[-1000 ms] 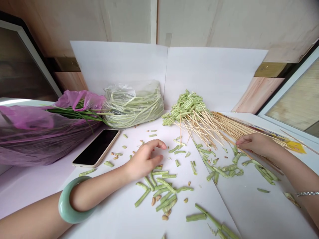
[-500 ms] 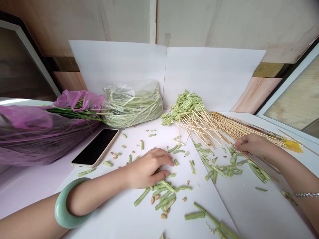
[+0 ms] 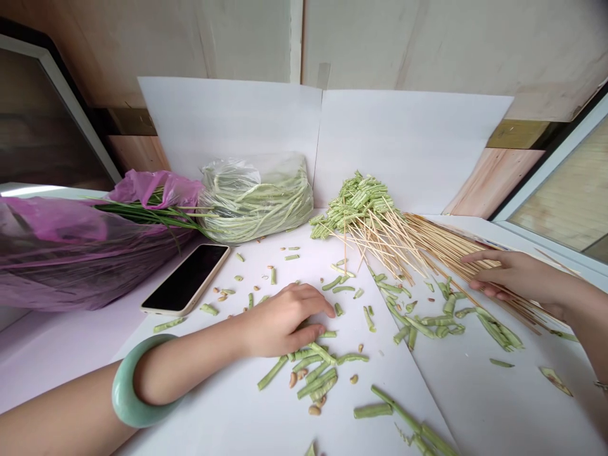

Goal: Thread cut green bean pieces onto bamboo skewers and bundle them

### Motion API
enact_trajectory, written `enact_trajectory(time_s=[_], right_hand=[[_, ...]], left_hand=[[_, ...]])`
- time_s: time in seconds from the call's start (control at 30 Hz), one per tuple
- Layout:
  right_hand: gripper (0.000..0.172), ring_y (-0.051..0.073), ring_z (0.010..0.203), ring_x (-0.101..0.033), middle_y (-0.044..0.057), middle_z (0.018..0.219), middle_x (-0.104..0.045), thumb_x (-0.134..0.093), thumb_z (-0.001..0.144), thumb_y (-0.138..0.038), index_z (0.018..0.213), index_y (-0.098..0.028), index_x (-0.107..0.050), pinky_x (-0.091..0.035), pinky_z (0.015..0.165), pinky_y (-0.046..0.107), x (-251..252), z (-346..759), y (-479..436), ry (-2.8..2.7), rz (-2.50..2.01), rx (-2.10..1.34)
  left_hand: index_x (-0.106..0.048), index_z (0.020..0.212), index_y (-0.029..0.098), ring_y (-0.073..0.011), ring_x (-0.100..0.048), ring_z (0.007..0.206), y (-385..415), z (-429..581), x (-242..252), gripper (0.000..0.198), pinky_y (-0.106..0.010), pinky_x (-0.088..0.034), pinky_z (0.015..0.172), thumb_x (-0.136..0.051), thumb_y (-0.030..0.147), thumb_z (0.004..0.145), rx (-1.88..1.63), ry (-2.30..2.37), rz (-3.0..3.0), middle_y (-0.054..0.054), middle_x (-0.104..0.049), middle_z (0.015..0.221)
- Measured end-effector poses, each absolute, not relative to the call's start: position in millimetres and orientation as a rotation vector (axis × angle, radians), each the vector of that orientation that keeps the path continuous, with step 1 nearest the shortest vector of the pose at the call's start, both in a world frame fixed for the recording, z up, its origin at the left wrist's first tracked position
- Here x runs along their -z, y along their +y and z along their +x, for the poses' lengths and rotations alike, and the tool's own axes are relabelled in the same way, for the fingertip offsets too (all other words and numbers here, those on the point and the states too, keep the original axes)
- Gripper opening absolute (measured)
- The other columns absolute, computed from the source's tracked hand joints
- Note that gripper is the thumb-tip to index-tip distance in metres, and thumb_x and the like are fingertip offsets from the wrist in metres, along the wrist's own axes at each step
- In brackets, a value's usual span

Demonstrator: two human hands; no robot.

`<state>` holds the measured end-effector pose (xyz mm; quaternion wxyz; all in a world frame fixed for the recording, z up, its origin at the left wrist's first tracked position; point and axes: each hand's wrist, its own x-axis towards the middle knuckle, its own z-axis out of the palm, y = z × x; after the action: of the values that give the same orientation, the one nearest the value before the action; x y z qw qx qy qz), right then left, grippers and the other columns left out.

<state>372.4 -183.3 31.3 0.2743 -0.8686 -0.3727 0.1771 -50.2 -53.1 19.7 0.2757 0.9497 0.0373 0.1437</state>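
Note:
My left hand (image 3: pixel 285 320), with a green jade bangle (image 3: pixel 130 383) on that forearm, rests palm down on a heap of cut green bean pieces (image 3: pixel 313 370), fingers curled over a few of them. My right hand (image 3: pixel 510 277) lies on the loose bamboo skewers (image 3: pixel 441 250) at the right, fingers stretched out flat on the sticks. Behind them is a pile of skewers threaded with bean pieces (image 3: pixel 356 202). More bean pieces (image 3: pixel 427 320) lie scattered between my hands on white paper (image 3: pixel 237 405).
A clear bag of long beans (image 3: pixel 256 199) stands at the back. A purple bag with green chives (image 3: pixel 80 234) lies at the left. A phone (image 3: pixel 186 278) lies face up beside it. White paper sheets stand against the wall.
My right hand has moved right and back onto the skewers and its fingers have spread out. My left hand has slid a little forward and settled on the bean pieces.

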Motion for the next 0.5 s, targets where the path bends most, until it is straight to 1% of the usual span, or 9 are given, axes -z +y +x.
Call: enact_trajectory(time_s=[0.07,0.13,0.17,0.2,0.23,0.3,0.37,0.43,0.5], right_hand=[[0.038,0.017,0.065,-0.065,0.005,0.075,-0.068,-0.066,0.079,-0.04,0.11,-0.02,-0.062,-0.058,0.062,0.032,-36.4,366.7,-184.6,-0.952,-2.254,-0.711],[0.048,0.025,0.073,-0.068,0.008,0.077,-0.07,-0.075,0.06,-0.047,0.101,-0.022,-0.068,-0.06,0.069,0.037,-41.5,358.4,-185.4,-0.958,-2.157,-0.844],[0.05,0.028,0.077,-0.069,0.009,0.08,-0.071,-0.078,0.052,-0.049,0.095,-0.024,-0.071,-0.06,0.072,0.038,-44.3,353.1,-185.9,-0.971,-2.115,-0.896],[0.052,0.031,0.08,-0.069,0.01,0.084,-0.071,-0.08,0.047,-0.052,0.091,-0.025,-0.073,-0.06,0.075,0.04,-47.3,346.9,-186.3,-0.986,-2.079,-0.941],[0.053,0.032,0.082,-0.069,0.01,0.09,-0.072,-0.08,0.046,-0.055,0.09,-0.026,-0.074,-0.06,0.077,0.042,-50.3,340.1,-186.9,-0.999,-2.047,-0.979],[0.055,0.034,0.084,-0.068,0.011,0.102,-0.07,-0.079,0.05,-0.058,0.094,-0.026,-0.074,-0.059,0.078,0.047,-56.3,326.0,-187.7,-1.026,-1.985,-1.019],[0.058,0.034,0.086,-0.068,0.011,0.112,-0.067,-0.08,0.051,-0.057,0.099,-0.025,-0.073,-0.059,0.078,0.049,-61.1,314.0,-187.4,-1.06,-1.918,-0.976],[0.061,0.03,0.083,-0.066,0.011,0.112,-0.065,-0.083,0.046,-0.054,0.098,-0.025,-0.071,-0.059,0.076,0.046,-63.8,307.2,-185.7,-1.083,-1.84,-0.807],[0.059,0.022,0.075,-0.063,0.007,0.103,-0.063,-0.08,0.045,-0.058,0.094,-0.027,-0.066,-0.057,0.071,0.04,-64.6,306.8,-183.2,-1.071,-1.741,-0.534]], left_hand=[[-0.061,0.106,0.015,-0.0212,-0.059,0.106,-53.7,-50.4,-20.2,0.022,-0.036,-0.045,0.097,-0.052,0.013,0.086,-0.38,0.112,2.534,-0.012,-0.067,0.108],[-0.061,0.107,0.015,-0.0213,-0.059,0.105,-54.4,-50.5,-20.6,0.023,-0.036,-0.045,0.097,-0.052,0.013,0.086,-0.377,0.114,2.526,-0.012,-0.067,0.108],[-0.061,0.107,0.014,-0.0213,-0.059,0.105,-54.6,-50.5,-20.9,0.023,-0.036,-0.045,0.096,-0.052,0.012,0.086,-0.377,0.114,2.525,-0.012,-0.067,0.108],[-0.061,0.107,0.013,-0.0214,-0.06,0.104,-54.8,-50.6,-21.1,0.023,-0.036,-0.046,0.096,-0.052,0.012,0.086,-0.378,0.115,2.525,-0.013,-0.067,0.107],[-0.062,0.107,0.012,-0.0214,-0.06,0.104,-55.0,-50.6,-21.4,0.023,-0.036,-0.046,0.096,-0.052,0.012,0.085,-0.378,0.117,2.525,-0.013,-0.067,0.107],[-0.062,0.107,0.011,-0.0214,-0.06,0.102,-55.2,-50.8,-21.8,0.023,-0.035,-0.046,0.095,-0.052,0.011,0.085,-0.379,0.12,2.525,-0.013,-0.067,0.106],[-0.062,0.107,0.01,-0.0212,-0.06,0.102,-55.1,-51.1,-21.9,0.024,-0.034,-0.046,0.095,-0.051,0.011,0.086,-0.383,0.118,2.523,-0.013,-0.067,0.106],[-0.062,0.107,0.011,-0.0207,-0.06,0.103,-54.9,-51.3,-21.7,0.023,-0.034,-0.046,0.095,-0.051,0.011,0.086,-0.391,0.113,2.518,-0.013,-0.067,0.107],[-0.062,0.107,0.011,-0.0204,-0.06,0.103,-54.7,-51.4,-21.3,0.024,-0.033,-0.046,0.096,-0.051,0.011,0.086,-0.398,0.109,2.51,-0.013,-0.067,0.108]])
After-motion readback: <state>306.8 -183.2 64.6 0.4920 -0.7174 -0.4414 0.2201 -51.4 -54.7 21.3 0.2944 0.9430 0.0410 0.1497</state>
